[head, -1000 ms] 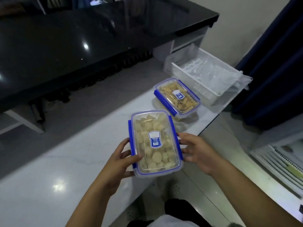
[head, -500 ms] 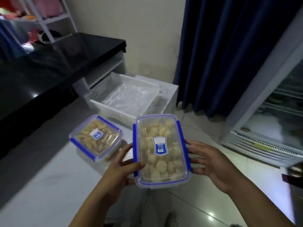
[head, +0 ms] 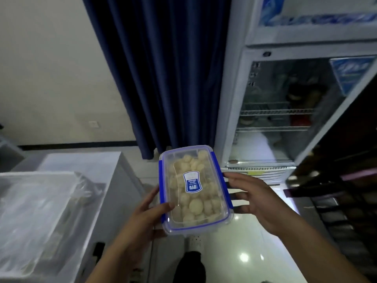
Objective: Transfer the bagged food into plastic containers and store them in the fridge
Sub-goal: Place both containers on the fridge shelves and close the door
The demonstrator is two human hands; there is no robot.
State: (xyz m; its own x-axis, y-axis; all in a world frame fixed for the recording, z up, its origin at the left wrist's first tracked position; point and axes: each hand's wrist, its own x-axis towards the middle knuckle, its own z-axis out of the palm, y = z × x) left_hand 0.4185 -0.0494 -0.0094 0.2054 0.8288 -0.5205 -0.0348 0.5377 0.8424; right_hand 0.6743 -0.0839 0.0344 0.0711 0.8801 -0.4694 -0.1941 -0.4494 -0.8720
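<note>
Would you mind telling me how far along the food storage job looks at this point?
Done: the container is filled with pale round food pieces and its blue-clipped lid is on. In hand: the left hand has a grip on its left edge, thumb on the lid, while the right hand steadies the right side with straight fingers. Left: it is not yet inside the fridge, whose door looks open ahead.

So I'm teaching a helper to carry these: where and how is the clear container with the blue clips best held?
Judging by its shape, hold the container by its two long sides, one hand from each side at the blue clips. It is a long flat rectangle, level, lid up. Here the left hand has its thumb over the lid edge, and the right hand's fingers lie along the other side.
</note>
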